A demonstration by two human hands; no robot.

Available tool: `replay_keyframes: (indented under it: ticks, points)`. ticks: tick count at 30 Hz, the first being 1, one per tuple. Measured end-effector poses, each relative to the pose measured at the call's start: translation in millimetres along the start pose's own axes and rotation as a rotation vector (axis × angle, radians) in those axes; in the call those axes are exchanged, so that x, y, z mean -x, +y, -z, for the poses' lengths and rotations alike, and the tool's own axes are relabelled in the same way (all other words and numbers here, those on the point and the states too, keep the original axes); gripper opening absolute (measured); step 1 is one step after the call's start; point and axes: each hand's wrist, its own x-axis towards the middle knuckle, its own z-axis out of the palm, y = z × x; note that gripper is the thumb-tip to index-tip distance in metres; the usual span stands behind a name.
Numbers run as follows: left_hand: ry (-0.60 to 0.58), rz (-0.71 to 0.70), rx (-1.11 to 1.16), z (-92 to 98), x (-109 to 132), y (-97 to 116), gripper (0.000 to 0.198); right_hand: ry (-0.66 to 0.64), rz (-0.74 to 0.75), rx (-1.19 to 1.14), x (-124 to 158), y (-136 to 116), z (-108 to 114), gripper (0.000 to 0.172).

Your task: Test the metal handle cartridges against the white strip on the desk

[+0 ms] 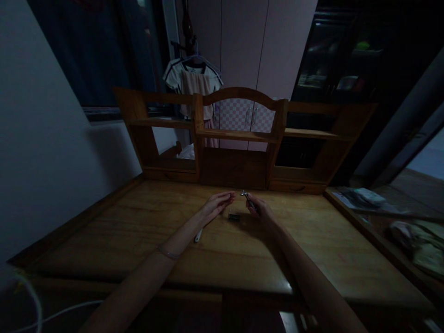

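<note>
Over the middle of the wooden desk [138, 240], my right hand [261, 209] is wrapped round a small tool with a dark handle and a shiny metal head [244, 194]. The tool's head points up and left, toward my left hand [218, 205]. My left hand has its fingers stretched toward the right, and whether something small lies at its fingertips is too dim to tell. A small dark object [234, 217] lies on the desk between the two hands. Partly hidden under my left forearm is a light-coloured handle [198, 236].
A wooden shelf unit [239, 135] stands along the desk's back edge. Clothes [197, 81] hang behind it. Papers [360, 198] and cloth items [423, 245] lie to the right, and a white cable [69, 307] runs at the lower left.
</note>
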Motion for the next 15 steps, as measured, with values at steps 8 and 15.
replay_keyframes:
  ticks: [8, 15]
  points:
    - [-0.034, 0.035, 0.08, 15.3, -15.7, -16.9, 0.024, 0.011, -0.001, 0.001, 0.3, 0.2, 0.1, 0.044]
    - [-0.085, 0.017, 0.039, 13.7, -6.4, -11.3, 0.034, 0.006, 0.003, 0.019, -0.9, 1.9, 1.5, 0.042]
